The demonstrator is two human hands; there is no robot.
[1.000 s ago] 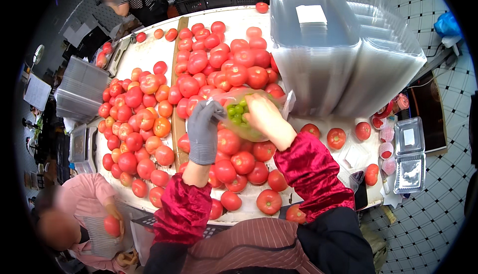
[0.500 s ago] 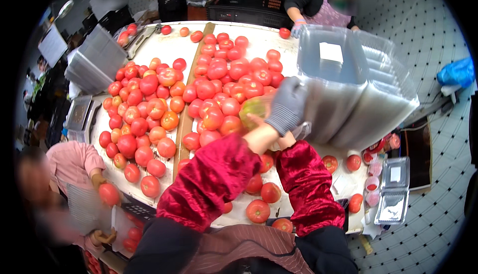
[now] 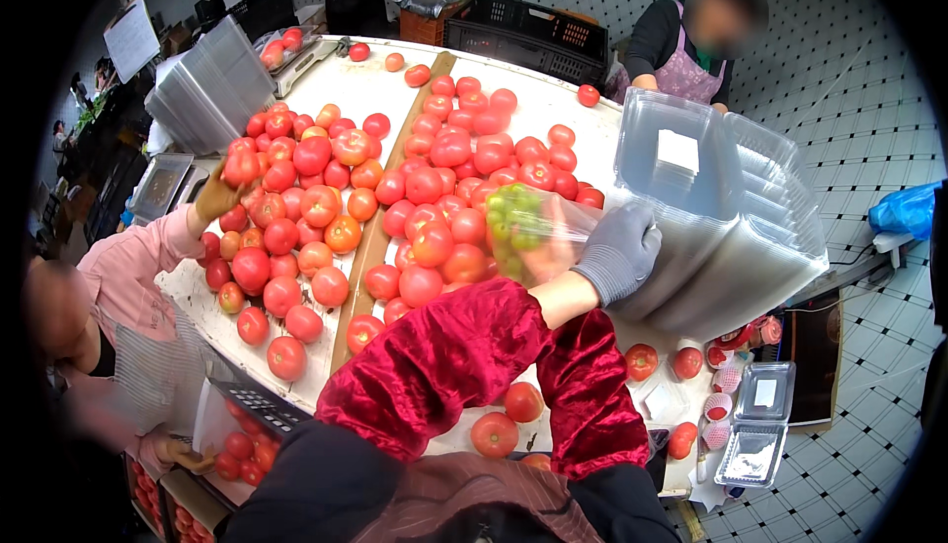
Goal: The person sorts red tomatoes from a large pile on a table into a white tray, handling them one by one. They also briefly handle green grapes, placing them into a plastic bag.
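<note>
My forearms cross over the table in dark red velvet sleeves. My left hand [image 3: 624, 247], in a grey knit glove, reaches over to the right, its fingers closed at the gathered end of a clear plastic bag [image 3: 553, 215]. Several small round green fruits [image 3: 513, 232] are inside; their kind is unclear. My right hand [image 3: 555, 252] lies to the left of the glove, against the bag, with its fingers partly hidden by the plastic and blurred. It holds the bag's filled part. Loose red tomatoes [image 3: 433, 245] surround the bag on its left and far side.
Tall stacks of clear plastic boxes [image 3: 681, 197] stand right of my hands. A wooden strip [image 3: 370, 247] divides the table. Beyond it, a gloved co-worker's hand [image 3: 212, 193] touches more tomatoes. Another person [image 3: 681, 59] stands behind the boxes. An open clear box [image 3: 755, 425] sits near right.
My gloved left hand has moved right and slightly down, and the green-filled bag shows more plainly. The co-worker at left has reached forward onto the tomatoes. The whole view has shifted somewhat.
</note>
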